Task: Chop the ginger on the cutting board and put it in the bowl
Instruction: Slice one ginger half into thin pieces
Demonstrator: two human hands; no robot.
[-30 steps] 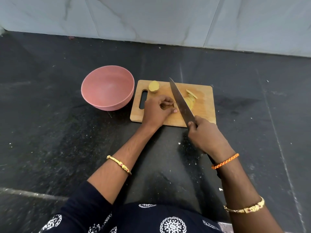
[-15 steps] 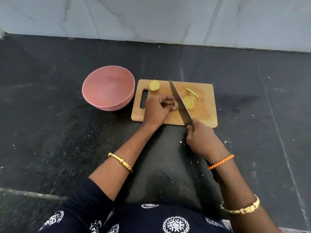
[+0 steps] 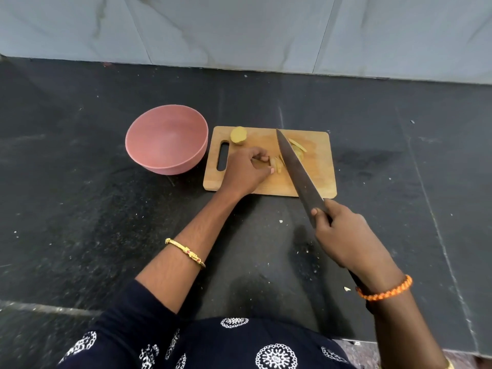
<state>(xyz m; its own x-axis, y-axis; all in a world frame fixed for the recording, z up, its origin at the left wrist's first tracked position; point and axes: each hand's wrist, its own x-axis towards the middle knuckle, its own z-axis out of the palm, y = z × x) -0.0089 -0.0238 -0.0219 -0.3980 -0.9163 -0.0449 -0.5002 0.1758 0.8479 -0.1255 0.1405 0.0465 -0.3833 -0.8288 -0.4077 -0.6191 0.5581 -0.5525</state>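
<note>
Wooden board (image 3: 316, 166) w/ left hand (image 3: 246, 171) pinning ginger (image 3: 277, 165) steady, right hand (image 3: 343, 235) clamped on knife (image 3: 298, 171) for slicing; bowl (image 3: 166, 142) waits just left of board.

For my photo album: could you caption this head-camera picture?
Left hand steadies ginger on the board while the right hand holds the knife; pink bowl empty.

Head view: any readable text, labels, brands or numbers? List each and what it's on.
None readable.
Knife blade: no marking visible.
Pink bowl: plain, no print.
Cutting board: bare wood, no stamp or logo.
Dark sleeve: white circular patterns only, no letters.
Bangle and orange wrist thread: no lettering.
</note>
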